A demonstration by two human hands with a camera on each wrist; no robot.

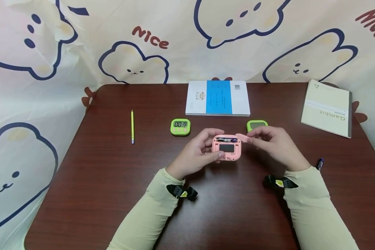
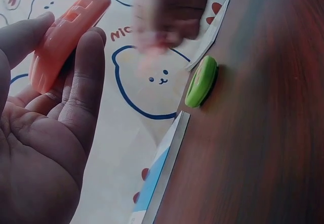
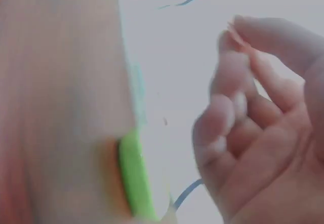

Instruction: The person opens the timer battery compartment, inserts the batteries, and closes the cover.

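Note:
My left hand [image 1: 201,152] grips a pink timer [image 1: 227,147] just above the brown table [image 1: 106,180], back side up. Its battery bay is uncovered and a dark battery [image 1: 226,140] lies in it. In the left wrist view the pink timer [image 2: 63,36] rests between the thumb and fingers [image 2: 83,82]. My right hand [image 1: 270,140] pinches a small pink battery cover [image 1: 243,138] at the timer's upper right corner. The right wrist view is blurred; it shows only the curled fingers [image 3: 238,107], not the cover.
A green timer [image 1: 180,126] reading 00:19 stands left of the hands; a second green timer [image 1: 256,124] [image 2: 201,81] sits behind the right hand. Farther back lie a blue-and-white book [image 1: 218,97] and a cream booklet [image 1: 327,107]. A yellow pencil [image 1: 132,126] lies left, a loose battery [image 1: 320,163] right.

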